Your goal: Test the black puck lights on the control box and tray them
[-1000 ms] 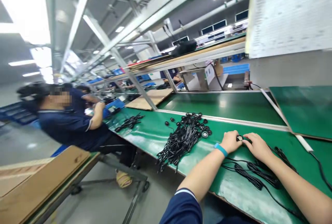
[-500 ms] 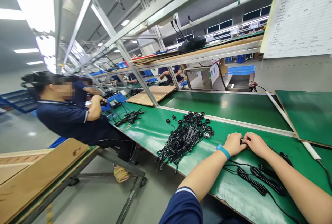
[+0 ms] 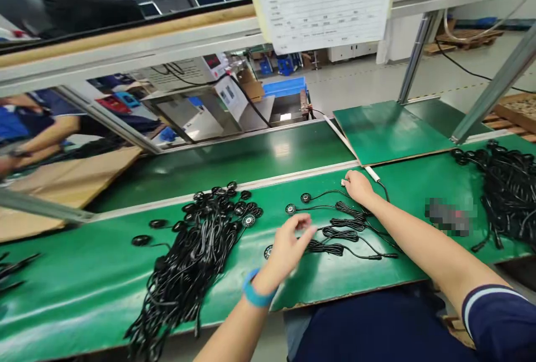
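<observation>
My left hand (image 3: 288,242), with a blue band (image 3: 256,290) round the wrist, is over the near ends of the laid-out cables, thumb and fingers apart, and slightly blurred. One round black cable head (image 3: 268,251) shows beside it, partly covered. Several bundled black cables (image 3: 344,222) lie side by side on the green worktop, round heads to the left and thin plugs to the right. Beyond them my right hand (image 3: 358,186) is closed near the back strip, fingertips pinched together. A small pale bit shows at its fingertips; I cannot make out what it is.
A big heap of black cables (image 3: 196,239) lies to the left, another (image 3: 502,194) to the right. A green board (image 3: 393,130) and a white tube (image 3: 372,174) sit behind. A shelf rail with a paper sheet (image 3: 322,4) crosses above. A co-worker's arm (image 3: 50,133) shows at far left.
The view has swung right and down. My hands, together before, are now apart: the left is open over the cables, the right farther back. The laid-out cables now show more fully.
</observation>
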### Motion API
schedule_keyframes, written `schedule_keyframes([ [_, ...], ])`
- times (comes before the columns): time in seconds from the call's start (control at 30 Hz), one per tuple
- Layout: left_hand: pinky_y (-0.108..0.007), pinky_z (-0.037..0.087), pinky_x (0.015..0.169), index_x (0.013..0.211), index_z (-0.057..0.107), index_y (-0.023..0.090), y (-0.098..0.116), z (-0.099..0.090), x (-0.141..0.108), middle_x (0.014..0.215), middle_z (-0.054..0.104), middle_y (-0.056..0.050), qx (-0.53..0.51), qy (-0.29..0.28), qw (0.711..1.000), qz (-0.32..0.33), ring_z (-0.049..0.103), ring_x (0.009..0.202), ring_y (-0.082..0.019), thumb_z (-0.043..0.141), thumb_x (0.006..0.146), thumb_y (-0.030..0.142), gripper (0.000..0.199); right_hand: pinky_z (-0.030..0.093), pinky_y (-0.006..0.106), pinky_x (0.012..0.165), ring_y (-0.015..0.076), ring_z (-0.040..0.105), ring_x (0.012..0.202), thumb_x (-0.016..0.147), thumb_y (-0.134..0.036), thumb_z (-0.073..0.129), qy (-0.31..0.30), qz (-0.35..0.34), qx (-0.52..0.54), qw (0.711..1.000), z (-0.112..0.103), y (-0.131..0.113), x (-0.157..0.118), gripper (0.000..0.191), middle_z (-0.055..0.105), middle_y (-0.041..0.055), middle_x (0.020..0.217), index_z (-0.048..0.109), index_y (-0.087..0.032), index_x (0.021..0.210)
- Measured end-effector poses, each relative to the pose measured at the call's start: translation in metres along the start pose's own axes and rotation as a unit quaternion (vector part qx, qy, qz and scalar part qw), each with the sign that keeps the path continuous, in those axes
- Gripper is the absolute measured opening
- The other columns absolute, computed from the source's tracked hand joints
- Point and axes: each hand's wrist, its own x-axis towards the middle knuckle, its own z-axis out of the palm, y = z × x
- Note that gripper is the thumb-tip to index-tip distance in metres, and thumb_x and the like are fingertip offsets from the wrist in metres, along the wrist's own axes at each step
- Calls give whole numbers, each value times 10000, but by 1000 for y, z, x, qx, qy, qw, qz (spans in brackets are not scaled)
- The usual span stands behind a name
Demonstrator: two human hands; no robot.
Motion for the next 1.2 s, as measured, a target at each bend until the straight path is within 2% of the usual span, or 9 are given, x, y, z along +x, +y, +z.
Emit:
schedule_keyframes([
  [0.1, -463, 569, 913, 1194, 695, 194, 0, 14, -62, 1171, 736, -156, -224, -93, 956, -168, 721, 981, -287, 750, 864, 461, 429, 415, 395, 991, 286, 565, 1149, 1017, -418, 551, -20, -30, -16, 999, -3, -11, -22, 327, 648, 170, 1202, 619, -139, 1175],
  [0.2, -487, 557, 1000, 1274, 667, 217, -10, 36, -97, 1363, 661, -172, -411, -10, 870, -270, 691, 1164, -321, 767, 857, 447, 487, 417, 462, 1018, 352, 538, 1232, 920, -616, 656, -82, -66, -30, 994, -2, -31, -40, 582, 626, 197, 1278, 607, -144, 1257],
  [0.27, -488, 517, 1089, 1234, 681, 203, -14, 45, -101, 1408, 633, -169, -510, 67, 807, -291, 617, 1301, -320, 720, 890, 438, 419, 438, 459, 998, 361, 563, 1216, 861, -675, 698, -131, -90, -38, 987, -2, -45, -49, 675, 641, 197, 1264, 612, -148, 1274],
  [0.33, -478, 498, 1126, 1140, 704, 152, -14, 47, -92, 1380, 640, -198, -576, 102, 753, -302, 575, 1356, -315, 635, 934, 441, 362, 468, 415, 948, 335, 625, 1128, 828, -688, 725, -180, -114, -45, 976, -2, -60, -59, 665, 684, 174, 1182, 651, -154, 1216],
  [0.43, -466, 532, 1095, 1024, 703, 99, -10, 43, -68, 1270, 673, -244, -610, 127, 710, -328, 613, 1307, -312, 504, 986, 436, 393, 485, 367, 882, 307, 676, 1028, 814, -638, 764, -231, -140, -55, 961, -4, -79, -75, 564, 721, 157, 1094, 703, -154, 1098],
  [0.6, -435, 592, 999, 994, 689, 108, -9, 41, -40, 1107, 711, -205, -593, 140, 709, -357, 703, 1121, -271, 490, 990, 375, 333, 473, 335, 879, 287, 679, 1068, 900, -551, 710, -236, -137, -40, 961, -4, -88, -93, 447, 729, 148, 1126, 707, -155, 1107],
  [0.83, -341, 626, 807, 916, 679, 103, -9, 48, -32, 932, 726, -150, -572, 160, 724, -350, 726, 880, -212, 481, 1018, 278, 283, 435, 286, 783, 244, 686, 1003, 940, -502, 672, -227, -109, 11, 968, 1, -78, -94, 348, 748, 97, 1055, 706, -180, 1067],
  [0.97, -248, 573, 621, 873, 674, 103, -5, 53, -20, 927, 736, -122, -577, 130, 730, -341, 694, 728, -151, 514, 1020, 246, 260, 389, 253, 701, 189, 680, 925, 976, -408, 637, -227, -109, 31, 967, 2, -77, -93, 223, 752, 60, 990, 714, -199, 994],
  [1.2, -221, 528, 557, 935, 708, 76, -1, 57, 2, 741, 695, -45, -554, 147, 734, -365, 631, 588, -113, 640, 945, 159, 108, 397, 260, 714, 193, 683, 918, 1031, -369, 551, -186, -108, 34, 976, 13, -73, -84, 235, 745, 70, 979, 693, -185, 994],
])
